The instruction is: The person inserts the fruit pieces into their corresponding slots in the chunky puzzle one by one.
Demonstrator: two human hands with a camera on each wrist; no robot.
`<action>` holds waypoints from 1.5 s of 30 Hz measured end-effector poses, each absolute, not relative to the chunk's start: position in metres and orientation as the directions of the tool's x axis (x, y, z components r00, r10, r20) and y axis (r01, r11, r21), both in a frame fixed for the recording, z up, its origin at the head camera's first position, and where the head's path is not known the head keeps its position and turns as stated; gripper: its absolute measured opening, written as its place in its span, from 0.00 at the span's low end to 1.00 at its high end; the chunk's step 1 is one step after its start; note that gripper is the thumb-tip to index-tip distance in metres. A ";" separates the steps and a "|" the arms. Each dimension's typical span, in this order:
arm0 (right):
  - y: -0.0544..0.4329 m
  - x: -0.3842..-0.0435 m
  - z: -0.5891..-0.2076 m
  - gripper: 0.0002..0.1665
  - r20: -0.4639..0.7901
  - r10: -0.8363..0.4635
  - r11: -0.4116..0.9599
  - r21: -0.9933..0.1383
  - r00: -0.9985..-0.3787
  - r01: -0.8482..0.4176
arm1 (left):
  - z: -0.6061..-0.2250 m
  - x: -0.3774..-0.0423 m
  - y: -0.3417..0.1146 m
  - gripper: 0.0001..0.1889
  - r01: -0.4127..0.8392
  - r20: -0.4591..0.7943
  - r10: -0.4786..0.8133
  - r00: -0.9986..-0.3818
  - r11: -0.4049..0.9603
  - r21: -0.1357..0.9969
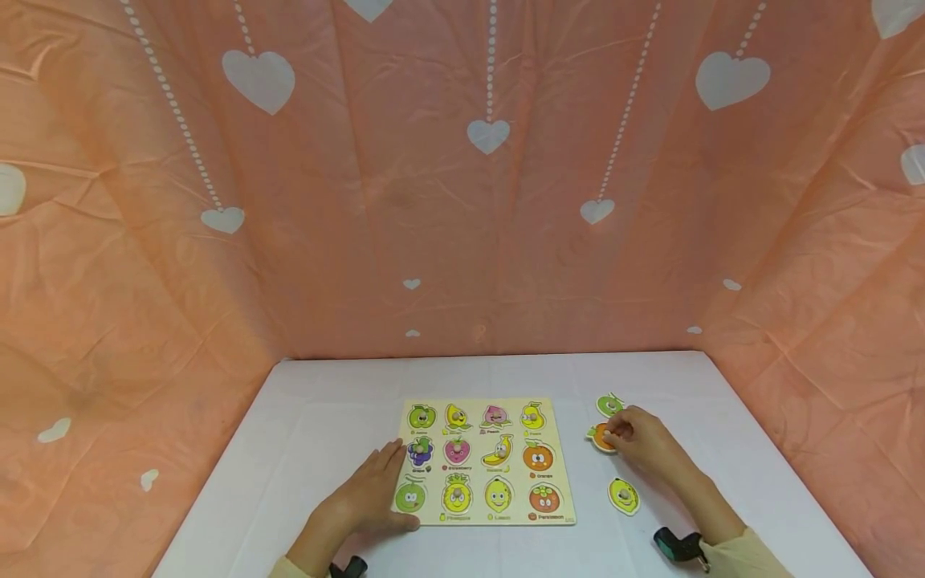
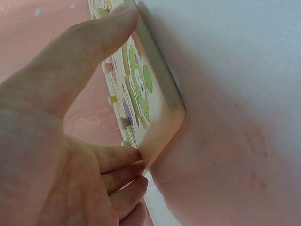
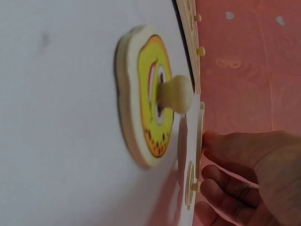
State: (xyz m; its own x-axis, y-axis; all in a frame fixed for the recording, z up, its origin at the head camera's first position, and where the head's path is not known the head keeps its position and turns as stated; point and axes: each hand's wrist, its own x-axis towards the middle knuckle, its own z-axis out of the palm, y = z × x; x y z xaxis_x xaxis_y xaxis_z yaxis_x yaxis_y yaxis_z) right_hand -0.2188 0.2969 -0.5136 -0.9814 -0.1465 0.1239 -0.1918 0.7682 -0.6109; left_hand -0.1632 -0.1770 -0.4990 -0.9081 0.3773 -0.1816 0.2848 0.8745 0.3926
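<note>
A wooden fruit puzzle board [image 1: 486,518] lies flat on the white table, rows of fruit pictures on its face. My left hand [image 1: 370,490] holds its near left corner. The thumb [image 2: 110,30] lies along one edge and the other fingers touch the adjoining edge. To the right of the board, my right hand [image 1: 643,440] pinches an orange fruit puzzle piece [image 1: 599,438], partly hidden by the fingers. A green round puzzle piece [image 1: 609,405] lies just beyond that hand. Nearer me is a yellow lemon puzzle piece [image 1: 624,497], its wooden knob [image 3: 176,94] pointing up.
Several pieces with knobs sit in the board, among them the grapes [image 1: 420,452] and the banana [image 1: 498,451]. An orange cloth [image 1: 433,241] with white hearts hangs behind the white table [image 1: 332,401] and at both sides.
</note>
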 end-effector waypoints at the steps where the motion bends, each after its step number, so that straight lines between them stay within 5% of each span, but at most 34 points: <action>1: 0.296 -0.219 -0.514 0.07 0.132 -0.154 0.769 -0.607 -0.979 -0.203 | -0.499 -0.163 -0.177 0.64 0.286 -0.180 0.378 -0.908 0.874 0.392; 45: 0.241 -0.214 -0.512 0.11 0.145 -0.259 0.735 -0.612 -0.955 -0.292 | -0.504 -0.164 -0.179 0.65 0.289 -0.177 0.383 -0.906 0.869 0.401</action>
